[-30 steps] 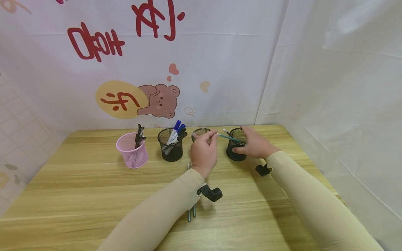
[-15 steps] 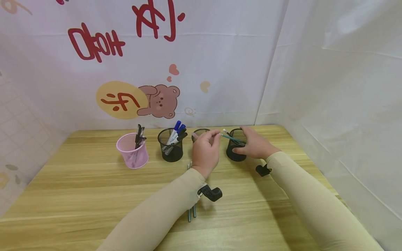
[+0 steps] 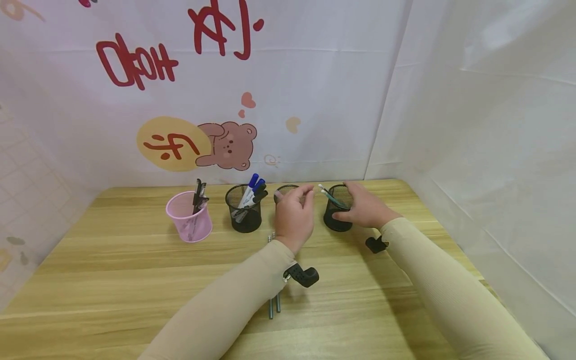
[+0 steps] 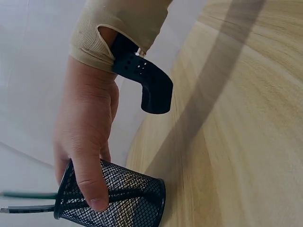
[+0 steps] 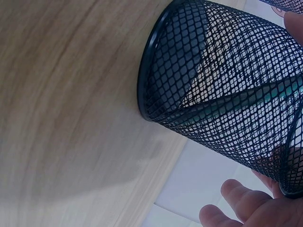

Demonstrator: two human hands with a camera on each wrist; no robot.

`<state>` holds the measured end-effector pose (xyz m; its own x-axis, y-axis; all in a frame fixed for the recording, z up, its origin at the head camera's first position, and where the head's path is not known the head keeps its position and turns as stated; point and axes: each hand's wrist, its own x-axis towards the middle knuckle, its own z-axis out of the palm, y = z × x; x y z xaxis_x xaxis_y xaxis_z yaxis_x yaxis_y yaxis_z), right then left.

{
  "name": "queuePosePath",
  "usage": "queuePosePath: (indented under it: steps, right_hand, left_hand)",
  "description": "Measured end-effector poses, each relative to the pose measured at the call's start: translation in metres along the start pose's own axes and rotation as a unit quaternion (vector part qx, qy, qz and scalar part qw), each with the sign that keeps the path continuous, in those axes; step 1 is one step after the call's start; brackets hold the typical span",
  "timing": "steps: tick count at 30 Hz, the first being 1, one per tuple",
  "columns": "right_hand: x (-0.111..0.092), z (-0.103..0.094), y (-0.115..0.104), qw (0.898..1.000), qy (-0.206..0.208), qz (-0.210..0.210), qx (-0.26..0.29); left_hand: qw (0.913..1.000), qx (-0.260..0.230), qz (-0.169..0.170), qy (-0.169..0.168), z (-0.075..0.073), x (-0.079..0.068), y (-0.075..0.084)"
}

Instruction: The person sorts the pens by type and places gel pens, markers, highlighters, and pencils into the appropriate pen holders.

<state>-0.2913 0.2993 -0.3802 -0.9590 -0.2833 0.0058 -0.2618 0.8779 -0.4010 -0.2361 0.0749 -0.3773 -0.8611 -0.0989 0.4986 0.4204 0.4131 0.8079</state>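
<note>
My right hand [image 3: 369, 207] grips a black mesh pen cup [image 3: 334, 223] by its side, thumb across the front. The same grip shows in the left wrist view, where a teal pencil [image 4: 33, 195] and a dark pencil [image 4: 31, 209] lean out over the rim. Through the mesh in the right wrist view, the pencils slant down to the base. My left hand [image 3: 294, 220] hovers just left of that cup, thumb and forefinger extended with a gap between them and nothing held. Beneath the left forearm, two pencils [image 3: 271, 307] lie on the table [image 3: 216, 290], partly hidden.
Behind my left hand stands another black mesh cup [image 3: 287, 187], mostly hidden, with something pinkish in it. Further left are a mesh cup [image 3: 247, 222] of blue- and black-capped markers and a pink cup [image 3: 195, 231] of black pens. A white printed curtain [image 3: 315, 75] hangs behind.
The teal pencil that my left fingertips were pinching has been let go and now leans in the cup, apart from the fingers. My right hand has kept its grip.
</note>
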Motion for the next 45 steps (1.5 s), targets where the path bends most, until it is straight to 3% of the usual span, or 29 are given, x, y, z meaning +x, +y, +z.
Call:
queuePosePath:
  steps: [9,15,19,23,27,32,37,45]
  right_hand:
    - [0.0,0.001,0.001,1.0,-0.006,0.007,0.004]
    - [0.001,0.0,0.001,1.0,-0.013,0.014,0.003]
    - [0.0,-0.001,-0.001,1.0,-0.014,0.012,0.001]
    - [0.0,-0.002,-0.002,1.0,-0.016,0.014,-0.004]
    - [-0.001,-0.003,-0.002,1.0,-0.017,0.017,-0.005]
    - [-0.001,-0.001,-0.001,1.0,-0.016,0.013,-0.01]
    - [0.0,-0.001,-0.001,1.0,-0.012,0.009,-0.009]
    - [0.001,-0.001,0.001,1.0,-0.015,0.013,-0.007]
  left_hand:
    - [0.9991,0.001,-0.007,-0.042,-0.008,-0.006,0.0]
    - [0.9891,0.062,-0.003,-0.133,-0.033,-0.01,-0.004]
    - [0.9658,0.135,-0.014,-0.221,-0.057,-0.01,-0.008]
    - [0.9283,0.224,-0.028,-0.296,-0.079,-0.01,-0.015]
    - [0.892,0.299,-0.024,-0.338,-0.094,-0.012,-0.027]
    - [0.8588,0.347,-0.021,-0.376,-0.102,-0.016,-0.042]
    - [0.8398,0.366,-0.022,-0.4,-0.105,-0.016,-0.05]
    - [0.8343,0.35,-0.05,-0.423,-0.106,-0.017,-0.052]
